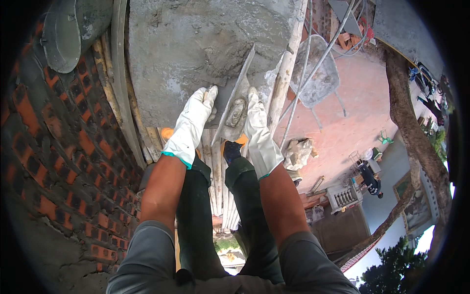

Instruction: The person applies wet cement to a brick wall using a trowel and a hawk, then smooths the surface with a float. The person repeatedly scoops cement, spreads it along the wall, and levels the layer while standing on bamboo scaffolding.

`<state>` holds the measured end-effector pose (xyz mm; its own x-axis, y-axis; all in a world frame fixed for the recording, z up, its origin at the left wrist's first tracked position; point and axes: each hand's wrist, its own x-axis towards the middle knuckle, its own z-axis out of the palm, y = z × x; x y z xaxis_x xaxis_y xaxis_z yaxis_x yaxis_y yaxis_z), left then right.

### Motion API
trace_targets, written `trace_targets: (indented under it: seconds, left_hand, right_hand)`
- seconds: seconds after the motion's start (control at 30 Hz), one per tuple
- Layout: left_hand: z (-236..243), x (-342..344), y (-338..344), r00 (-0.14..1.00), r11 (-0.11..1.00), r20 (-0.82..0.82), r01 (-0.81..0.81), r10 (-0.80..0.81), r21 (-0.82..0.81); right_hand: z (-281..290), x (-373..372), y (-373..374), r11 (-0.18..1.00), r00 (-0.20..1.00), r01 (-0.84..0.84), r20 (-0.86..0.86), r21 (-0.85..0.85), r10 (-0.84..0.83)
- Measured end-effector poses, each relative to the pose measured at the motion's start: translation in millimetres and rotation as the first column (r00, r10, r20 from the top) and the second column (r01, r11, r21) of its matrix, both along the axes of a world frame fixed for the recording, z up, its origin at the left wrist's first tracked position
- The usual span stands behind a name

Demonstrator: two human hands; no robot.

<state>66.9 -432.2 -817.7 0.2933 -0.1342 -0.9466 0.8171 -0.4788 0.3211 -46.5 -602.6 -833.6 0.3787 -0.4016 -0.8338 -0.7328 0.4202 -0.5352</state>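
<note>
Gloved right grip (256, 109) holds tilted trowel (241, 93) by its edge over mortar-smeared board (169, 44), gloved left grip (201, 104) just beside, brick wall (73, 171) left.

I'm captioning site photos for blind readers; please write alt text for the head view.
A person's gloved right hand is at the side of a mortar-smeared trowel, with the gloved left hand nearby, over a mortar-coated board. A brick wall stands at left and a tree trunk at right.
</note>
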Motion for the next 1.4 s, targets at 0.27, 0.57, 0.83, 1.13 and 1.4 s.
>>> trace_targets:
  seconds: [0.27,0.57,0.83,1.13,1.4]
  left_hand:
    - [30,73,6,0.462,0.739,0.579,0.469,-0.672,0.483]
    - [12,-8,-35,0.386,0.518,0.397,0.796,-0.833,0.313]
    - [-16,71,-29,0.435,0.646,0.481,0.571,-0.761,0.506]
    - [-12,155,62,0.677,0.872,0.664,-0.066,-0.318,0.486]
    - [-26,112,40,0.419,0.642,0.486,0.505,-0.767,0.578]
  right_hand:
    - [34,-23,-42,0.876,0.875,-0.435,0.132,-0.207,0.466]
    - [93,-24,-88,0.887,0.916,0.382,0.021,0.260,-0.400]
    - [69,1,-99,0.872,0.928,0.368,-0.068,0.323,-0.367]
    - [-19,93,-55,0.943,0.931,0.330,0.148,0.042,-0.333]
    - [23,123,-8,0.999,0.981,-0.029,0.194,-0.016,0.031]
